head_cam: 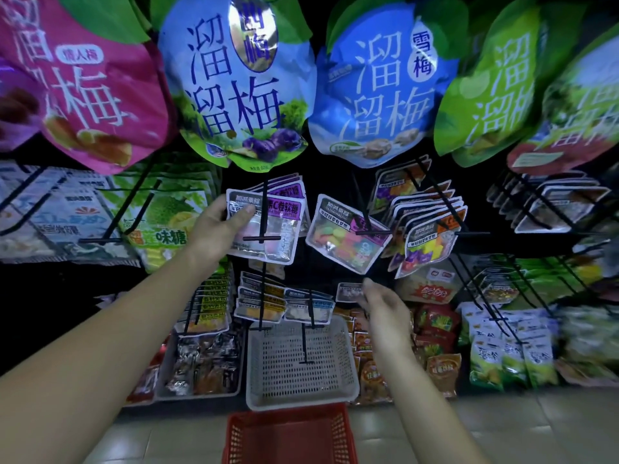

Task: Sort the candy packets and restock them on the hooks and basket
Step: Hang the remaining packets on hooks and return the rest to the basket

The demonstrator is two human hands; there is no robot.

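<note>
Red basket (pixel 288 433) sitting lowest, left hand (pixel 214 229) gripping purple candy packet (pixel 284 244) on hook (pixel 262 238), right hand (pixel 385 306) touching small packet (pixel 348 292), grip of fingers (pixel 369 285) unclear

Overhead, the magenta bag (pixel 83 78) is showing white lettering, the blue-and-green bag (pixel 234 88) is carrying dark blue lettering and purple plums, the blue bag (pixel 378 95) is showing white lettering, and the lime bag (pixel 485 95) is doing likewise. The purple-banded packet (pixel 268 226) is showing a white border and clear window. The neighbouring packet (pixel 345 236) is displaying yellow, green and pink sweets. The white basket (pixel 301 363) is showing a grid of holes; the red basket (pixel 288 437) is showing a similar mesh.
</note>
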